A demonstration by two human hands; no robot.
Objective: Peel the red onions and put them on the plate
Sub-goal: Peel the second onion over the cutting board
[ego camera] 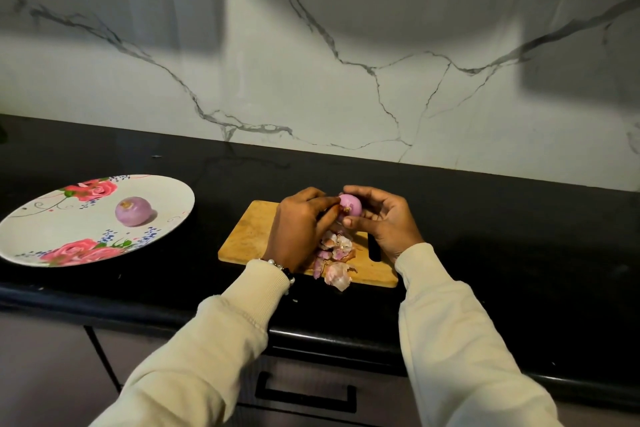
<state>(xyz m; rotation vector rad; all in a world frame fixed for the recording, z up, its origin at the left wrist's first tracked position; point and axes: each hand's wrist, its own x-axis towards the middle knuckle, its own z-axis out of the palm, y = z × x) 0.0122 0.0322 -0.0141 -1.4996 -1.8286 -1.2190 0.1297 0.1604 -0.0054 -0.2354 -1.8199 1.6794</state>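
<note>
A red onion (350, 205) is held above the wooden cutting board (252, 236) between both hands. My right hand (384, 222) grips it with curled fingers and thumb. My left hand (300, 227) pinches at the onion's left side. Loose pink and white onion skins (334, 260) lie piled on the board below the hands. A peeled onion (133, 211) sits near the middle of the white flowered plate (45, 236) at the left.
The black countertop (502, 236) runs under everything, with its front edge near my sleeves. A white marble-patterned wall (346, 45) stands behind it. A drawer with a black handle (304, 395) is below the counter. The board's handle slot (374, 250) is by my right wrist.
</note>
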